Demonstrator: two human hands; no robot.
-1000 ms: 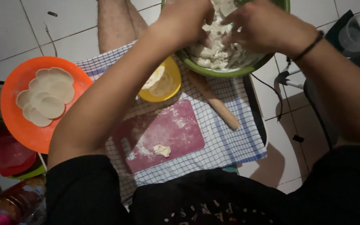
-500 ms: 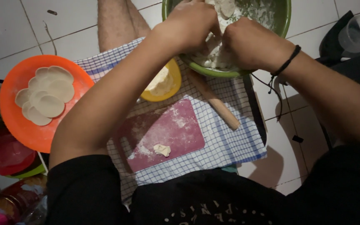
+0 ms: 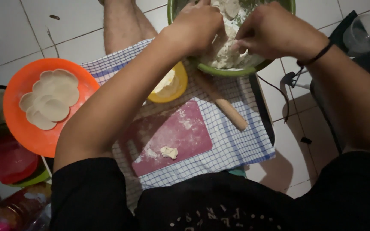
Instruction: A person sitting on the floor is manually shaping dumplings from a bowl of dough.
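Both hands are sunk in a green bowl [image 3: 219, 68] at the far edge of a checked cloth [image 3: 236, 145] spread on the tiled floor [image 3: 65, 25]. The left hand [image 3: 198, 23] is curled with its knuckles up, its grip closed on the white dough [image 3: 225, 51] near the middle of the bowl. The right hand [image 3: 275, 32] is turned palm-down, its fingertips [image 3: 240, 45] pinched together on the same lump. Both forearms are stretched forward and slightly inward, so that the wrists nearly meet over the bowl; a dark band [image 3: 317, 55] is worn on the right wrist.

As a judgement: the bowl sits partly off the cloth's far edge, so a hard pull on the sticky dough could tip or slide it on the smooth tiles. The left forearm passes low over a yellow bowl [image 3: 172, 85] just beside the green one, which could be knocked if the elbow is dropped. A wooden rolling pin [image 3: 221, 102] lies slanted near the cloth's right edge and could be rolled off by a nudge.

A floured purple board [image 3: 172, 137] with a small scrap of dough [image 3: 168, 152] lies at the cloth's near edge. Flat dough rounds [image 3: 52, 98] are stacked on an orange plate [image 3: 18, 128] off the left edge.
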